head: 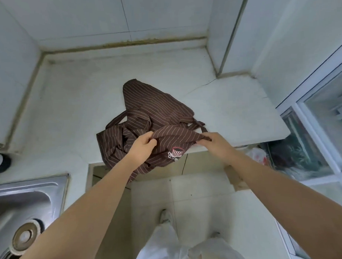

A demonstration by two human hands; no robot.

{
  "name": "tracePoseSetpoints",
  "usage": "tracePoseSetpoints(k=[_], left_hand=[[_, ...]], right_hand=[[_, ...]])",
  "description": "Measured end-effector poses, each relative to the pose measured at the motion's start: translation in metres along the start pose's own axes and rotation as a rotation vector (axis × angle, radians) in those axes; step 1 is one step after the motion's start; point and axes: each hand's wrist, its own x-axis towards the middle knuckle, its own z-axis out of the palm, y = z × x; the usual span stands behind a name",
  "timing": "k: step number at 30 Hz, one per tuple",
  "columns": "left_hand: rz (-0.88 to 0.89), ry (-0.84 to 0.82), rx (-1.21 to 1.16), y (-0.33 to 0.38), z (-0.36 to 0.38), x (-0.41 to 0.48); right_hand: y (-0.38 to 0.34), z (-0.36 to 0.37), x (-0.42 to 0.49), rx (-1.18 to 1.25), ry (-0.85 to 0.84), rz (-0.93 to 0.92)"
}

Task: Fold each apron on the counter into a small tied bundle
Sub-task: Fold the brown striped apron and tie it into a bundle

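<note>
So the brown pinstriped apron is lying crumpled near the front edge of the pale counter, roughly in the middle, with its near part spilling over the edge and hanging down a bit. There's a small logo printed on the draped part, reddish and white, but I can't read it properly. The left hand has its fingers curled in, pinching a fold of the fabric, and the right hand is doing the same on the right side, fingertips bunched tight on the cloth. Between the two hands a band of the apron is pulled up off the heap and stretched fairly taut. A strap pokes out just past the right hand. Off to the near left is a steel sink with a round drain. Tiled wall at the far side, a window frame on the right.
</note>
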Motion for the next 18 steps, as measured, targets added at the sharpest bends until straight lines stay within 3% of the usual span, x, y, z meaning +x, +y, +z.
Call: tracePoseSetpoints(k=[3,7,10,13,15,18], left_hand=[[-0.013,-0.089,0.168,-0.001,0.049,-0.015],[-0.085,-0.206,0.270,-0.004,0.131,-0.036],[-0.232,-0.390,0.322,-0.002,0.201,-0.068],[-0.223,-0.517,0.404,-0.001,0.241,-0.100],[-0.152,-0.411,0.285,0.008,0.251,-0.113],[-0.108,-0.217,-0.081,0.036,0.246,-0.130]], right_hand=[[0.019,-0.033,-0.039,0.280,0.080,0.068],[0.054,-0.071,-0.091,0.433,-0.089,0.131],[0.101,-0.103,-0.133,0.156,-0.287,0.293],[0.140,-0.125,-0.169,-0.038,-0.460,0.457],[0.153,-0.135,-0.185,-0.100,-0.372,0.424],[0.143,-0.148,-0.196,0.002,-0.093,0.246]])
